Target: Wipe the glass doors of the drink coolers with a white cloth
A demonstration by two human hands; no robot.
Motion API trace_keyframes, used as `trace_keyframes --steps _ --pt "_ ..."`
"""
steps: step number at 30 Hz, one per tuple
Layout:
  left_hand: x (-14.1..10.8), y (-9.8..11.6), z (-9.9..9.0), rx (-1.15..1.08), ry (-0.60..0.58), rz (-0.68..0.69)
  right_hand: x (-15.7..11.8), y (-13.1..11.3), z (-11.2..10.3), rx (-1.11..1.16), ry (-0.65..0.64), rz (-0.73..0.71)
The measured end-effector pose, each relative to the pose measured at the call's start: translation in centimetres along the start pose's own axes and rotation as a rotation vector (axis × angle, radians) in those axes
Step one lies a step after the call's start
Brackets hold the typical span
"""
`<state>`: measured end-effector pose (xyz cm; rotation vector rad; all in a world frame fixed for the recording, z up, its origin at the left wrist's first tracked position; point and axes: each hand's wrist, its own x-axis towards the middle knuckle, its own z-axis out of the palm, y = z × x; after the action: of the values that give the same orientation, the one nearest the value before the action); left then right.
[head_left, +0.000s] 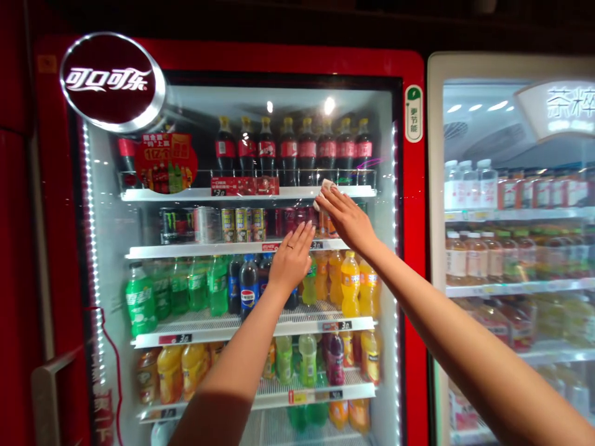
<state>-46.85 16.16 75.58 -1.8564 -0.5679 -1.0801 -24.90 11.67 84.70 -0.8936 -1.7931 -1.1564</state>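
My right hand (344,217) presses a small crumpled white cloth (318,203) against the glass door (204,93) of a red drinks fridge, near the top shelf's right half. The cloth is partly hidden under the fingers. Lower and to the left, my left hand (290,259) rests flat against the same glass with fingers stretched out, a ring on one of them. It holds nothing. Behind the glass stand rows of cola bottles (288,148), cans (242,224), green bottles (141,300) and orange drink bottles (350,282).
A round lit sign (109,83) juts out at the door's top left, and a round red sticker (166,162) is below it. A metal door handle (46,396) sits at lower left. A red cord (111,347) hangs nearby. A second, pale-framed fridge (436,186) stands on the right.
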Motion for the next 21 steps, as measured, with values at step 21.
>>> trace_keyframes --steps 21 --pt "-0.5 0.2 -0.2 0.135 0.084 -0.006 -0.1 -0.7 2.6 0.047 0.118 -0.024"
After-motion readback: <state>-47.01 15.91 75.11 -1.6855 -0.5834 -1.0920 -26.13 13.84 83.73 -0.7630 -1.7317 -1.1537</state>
